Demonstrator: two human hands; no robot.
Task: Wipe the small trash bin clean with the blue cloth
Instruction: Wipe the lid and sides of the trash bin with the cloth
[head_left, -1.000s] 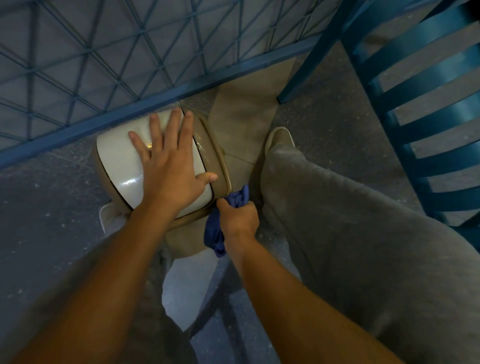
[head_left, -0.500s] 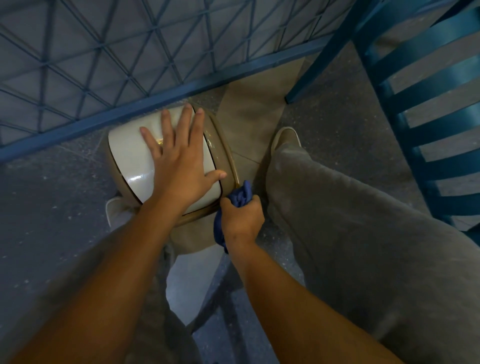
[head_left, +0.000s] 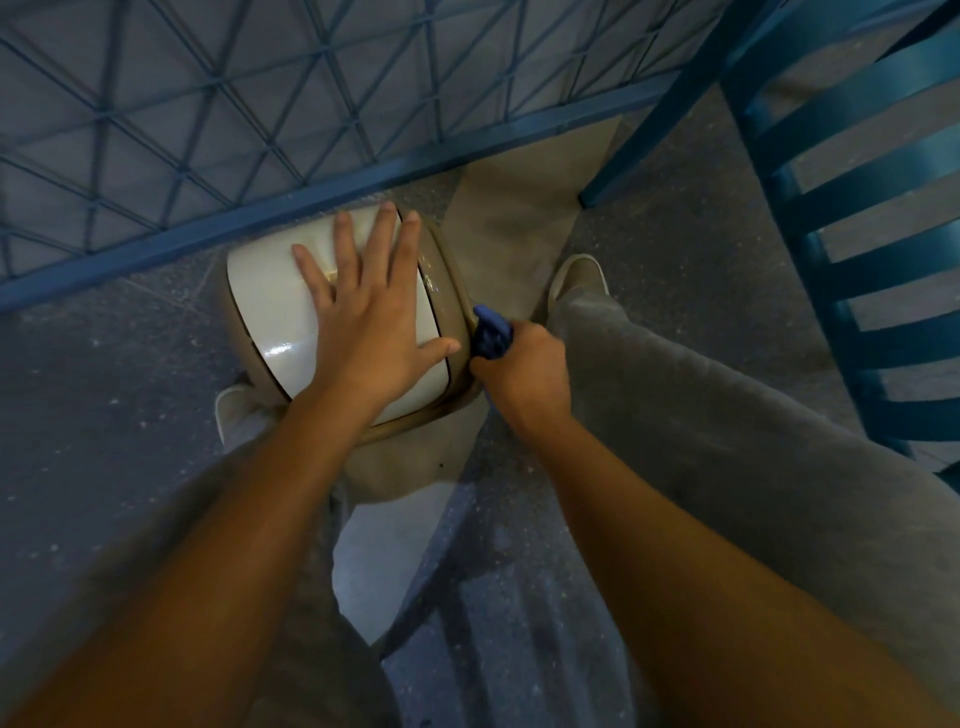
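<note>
Trash bin (head_left: 270, 312) stands on the floor (head_left: 130, 415) beside a blue mesh fence (head_left: 208, 130). Wiping looks under way (along its tan edge, I judge); how much is already clean cannot be told. Left hand (head_left: 369, 322) lies flat, fingers spread, on its white top; right hand (head_left: 524, 364) grips the bunched blue cloth (head_left: 491, 332) against that edge.

Public-looking seating area, blue slatted chair (head_left: 795, 228), blue lattice railing (head_left: 311, 200), speckled stone floor (head_left: 104, 389)
</note>
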